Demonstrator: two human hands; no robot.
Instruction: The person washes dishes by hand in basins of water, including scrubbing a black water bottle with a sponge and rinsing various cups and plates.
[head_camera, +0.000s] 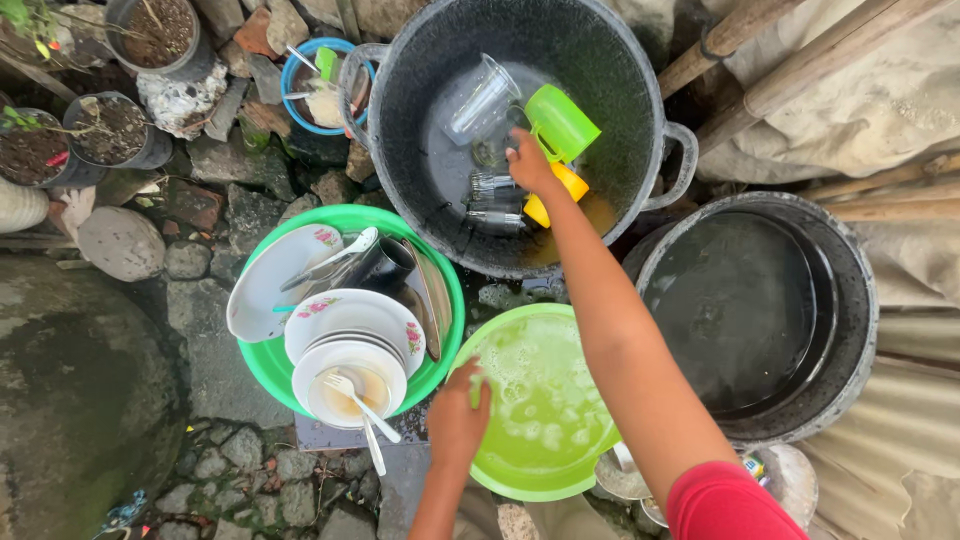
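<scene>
Green cup (562, 122) gripped by right hand (527, 160) over black tub (640, 120); left hand (457, 420) clutches lime basin (545, 470) rim.

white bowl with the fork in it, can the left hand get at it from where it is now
Probably yes: the left hand sits on the soapy green basin's rim, right beside the white bowl, which tops its stack uncovered, only a fork in it.

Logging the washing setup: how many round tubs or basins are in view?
4: dark tub top centre, dark water tub right, green dish basin left, soapy lime basin bottom centre. Others may be hidden.
</scene>
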